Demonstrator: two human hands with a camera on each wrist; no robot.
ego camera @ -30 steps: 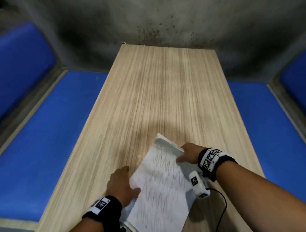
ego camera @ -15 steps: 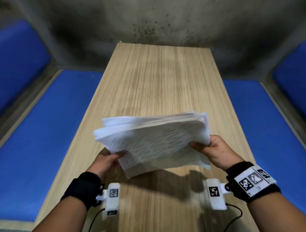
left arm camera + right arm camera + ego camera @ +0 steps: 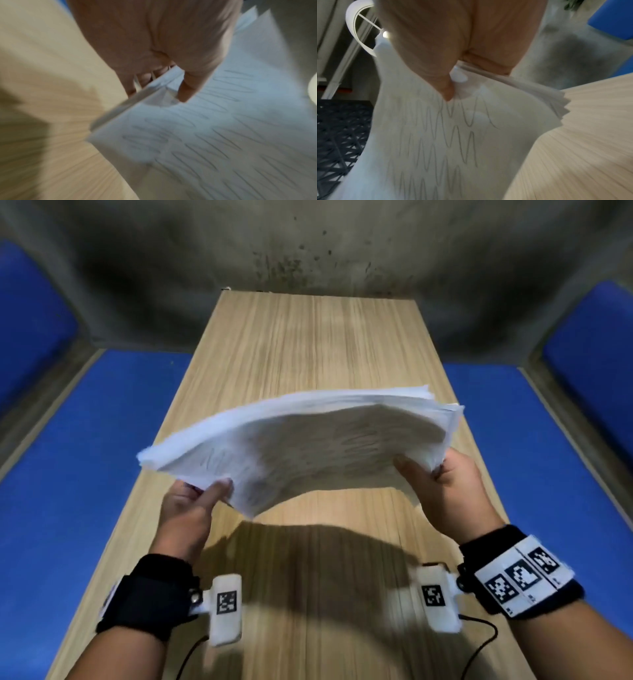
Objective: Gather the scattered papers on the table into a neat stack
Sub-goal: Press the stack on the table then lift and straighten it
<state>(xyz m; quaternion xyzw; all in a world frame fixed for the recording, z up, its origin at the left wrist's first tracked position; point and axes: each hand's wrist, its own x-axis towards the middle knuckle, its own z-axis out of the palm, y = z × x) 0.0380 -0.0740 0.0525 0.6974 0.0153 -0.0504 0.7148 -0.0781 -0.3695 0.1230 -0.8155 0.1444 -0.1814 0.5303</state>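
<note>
A thick stack of white papers (image 3: pixel 308 440) with pencilled zigzag lines hangs in the air above the wooden table (image 3: pixel 308 337), bowed upward in the middle. My left hand (image 3: pixel 191 505) grips its near left corner, thumb on the underside sheet. My right hand (image 3: pixel 442 484) grips the right edge, thumb pressed on the paper. In the left wrist view the papers (image 3: pixel 214 135) sit pinched between the thumb and fingers of my left hand (image 3: pixel 164 83). The right wrist view shows the papers (image 3: pixel 445 135) fanned at their edge under my right hand (image 3: pixel 453 86).
The long narrow table runs away from me to a grey wall (image 3: pixel 308 244). Blue padded benches (image 3: pixel 85 457) flank it on the left and on the right (image 3: pixel 548 457). The stack casts a shadow on the near tabletop (image 3: pixel 308 559).
The stack was lying on the table under both hands a second ago. It has since been lifted off the surface, turned crosswise and raised a little higher, held at both ends.
</note>
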